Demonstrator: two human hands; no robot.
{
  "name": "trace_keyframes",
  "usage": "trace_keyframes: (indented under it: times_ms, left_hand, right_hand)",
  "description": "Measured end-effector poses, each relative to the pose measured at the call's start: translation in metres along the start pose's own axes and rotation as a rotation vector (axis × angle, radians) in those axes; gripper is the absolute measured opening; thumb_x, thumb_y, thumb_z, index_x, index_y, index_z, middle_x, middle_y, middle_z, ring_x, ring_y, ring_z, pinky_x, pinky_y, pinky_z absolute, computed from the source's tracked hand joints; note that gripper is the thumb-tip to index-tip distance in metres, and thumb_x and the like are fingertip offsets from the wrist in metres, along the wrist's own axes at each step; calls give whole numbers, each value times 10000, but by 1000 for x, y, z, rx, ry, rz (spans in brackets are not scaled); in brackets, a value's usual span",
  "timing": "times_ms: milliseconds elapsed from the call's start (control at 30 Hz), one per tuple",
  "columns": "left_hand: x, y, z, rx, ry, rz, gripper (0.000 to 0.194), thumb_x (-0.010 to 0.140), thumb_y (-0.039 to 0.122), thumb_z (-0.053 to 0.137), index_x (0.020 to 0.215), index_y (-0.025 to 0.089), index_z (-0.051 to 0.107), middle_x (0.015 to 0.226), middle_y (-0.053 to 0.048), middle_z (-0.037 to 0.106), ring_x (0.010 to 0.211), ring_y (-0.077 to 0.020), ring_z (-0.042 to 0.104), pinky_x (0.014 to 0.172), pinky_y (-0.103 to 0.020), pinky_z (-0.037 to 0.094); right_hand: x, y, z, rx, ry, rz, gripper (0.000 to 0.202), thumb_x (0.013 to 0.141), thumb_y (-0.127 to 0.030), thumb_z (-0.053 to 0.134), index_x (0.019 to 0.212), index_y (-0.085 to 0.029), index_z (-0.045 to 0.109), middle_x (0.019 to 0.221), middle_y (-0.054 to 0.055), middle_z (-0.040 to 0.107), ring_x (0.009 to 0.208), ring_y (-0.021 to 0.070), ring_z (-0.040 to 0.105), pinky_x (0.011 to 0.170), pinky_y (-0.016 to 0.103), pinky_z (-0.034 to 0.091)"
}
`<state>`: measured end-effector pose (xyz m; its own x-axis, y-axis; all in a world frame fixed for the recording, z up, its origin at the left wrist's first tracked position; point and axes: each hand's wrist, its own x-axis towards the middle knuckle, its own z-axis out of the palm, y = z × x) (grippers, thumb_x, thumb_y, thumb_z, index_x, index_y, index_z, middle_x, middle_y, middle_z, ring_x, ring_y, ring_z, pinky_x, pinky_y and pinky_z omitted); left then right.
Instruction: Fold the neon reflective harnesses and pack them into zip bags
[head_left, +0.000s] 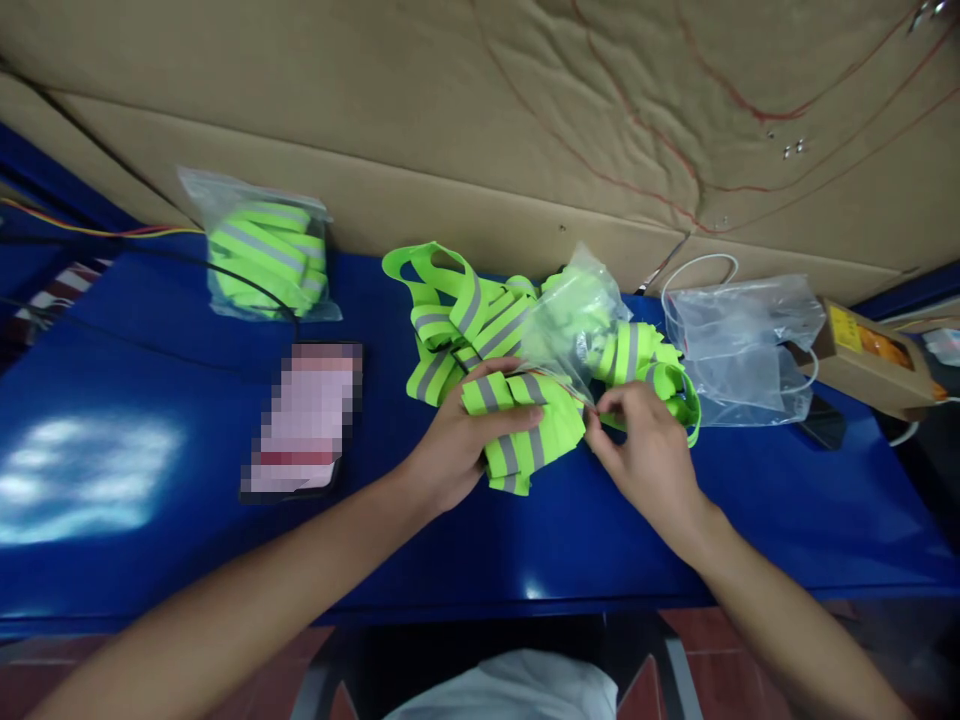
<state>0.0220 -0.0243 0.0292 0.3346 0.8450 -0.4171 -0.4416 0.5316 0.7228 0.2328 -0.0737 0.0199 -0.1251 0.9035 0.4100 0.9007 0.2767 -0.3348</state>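
My left hand (457, 440) is wrapped round a folded bundle of yellow-green straps (529, 430) with grey stripes, thumb on top. My right hand (649, 455) is closed, its thumb and forefinger pinched at the edge of a clear plastic bag (566, 315) just right of the bundle. The bag lies beyond the bundle, over more green material. Loose green straps (457, 310) are heaped behind my left hand, and another group of straps (637, 350) lies behind my right hand.
A filled zip bag (266, 260) stands at the back left, with a phone (304, 420) in front of it on the blue table (187, 560). Right of the straps are clear bags (750, 350), a dark object (823, 422) and a cardboard box (874, 360). A cardboard panel (360, 120) rises behind.
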Motion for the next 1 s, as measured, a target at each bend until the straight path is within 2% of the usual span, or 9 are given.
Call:
trace_keyframes:
  times_ms: [100, 167, 300, 533, 700, 800, 900, 1000]
  left_hand:
    - [-1, -1, 2, 2, 32, 54, 636, 551, 159, 960, 1098, 241, 647, 963, 30, 743, 877, -174, 700, 813, -312, 558]
    - [0, -3, 3, 3, 59, 91, 619, 554, 165, 959, 1083, 238, 647, 982, 27, 741, 894, -175, 700, 829, -313, 558]
    - [0, -7, 5, -12, 114, 135, 590, 569, 186, 953, 1067, 240, 641, 1005, 22, 737, 920, -185, 698, 847, -327, 562]
    - [2, -14, 2, 91, 76, 244, 510, 658, 214, 914, 1089, 254, 644, 1060, 18, 706, 985, -184, 669, 893, -329, 536]
    - [4, -13, -5, 417, 7, 453, 439, 729, 251, 876, 1099, 240, 638, 1154, -17, 647, 1121, -214, 605, 980, -339, 479]
    - [4, -12, -6, 464, -45, 486, 422, 775, 269, 838, 1118, 250, 593, 1142, -18, 623, 1094, -208, 599, 967, -336, 473]
    - [4, -13, -7, 499, -73, 559, 400, 794, 251, 816, 1118, 254, 580, 1160, -19, 616, 1088, -202, 596, 976, -326, 458]
    - [5, -17, -9, 554, -90, 624, 381, 808, 208, 793, 1122, 253, 582, 1154, -21, 619, 1097, -210, 594, 990, -322, 445]
  right_hand:
    - [-2, -4, 2, -40, -118, 3, 258, 1001, -226, 535, 747, -223, 488, 673, 2, 562, 592, 153, 519, 589, 312, 342]
    - [-4, -9, 4, -55, -99, -44, 312, 1018, -213, 493, 707, -222, 468, 629, -3, 541, 549, 138, 484, 571, 310, 308]
    - [-9, -18, 12, -113, -97, -87, 307, 1023, -212, 492, 716, -211, 516, 629, 7, 594, 527, 132, 507, 551, 307, 287]
    - [-13, -25, 15, 2, -111, -164, 315, 1025, -171, 498, 718, -198, 565, 650, 10, 606, 528, 128, 528, 559, 297, 344]
    - [-12, -22, 11, 53, -126, -215, 259, 1048, -167, 460, 871, -187, 648, 791, 57, 669, 686, 172, 616, 652, 312, 469]
    - [-11, -18, 11, 51, -162, -226, 266, 1051, -163, 446, 887, -185, 654, 818, 70, 678, 735, 194, 629, 686, 335, 505]
    - [-9, -16, 5, 12, -225, -274, 254, 1048, -195, 470, 872, -190, 654, 812, 67, 680, 761, 202, 640, 701, 344, 500]
    - [-6, -15, -6, 45, -218, -239, 256, 1009, -297, 587, 766, -217, 584, 678, 12, 621, 629, 161, 590, 623, 324, 440]
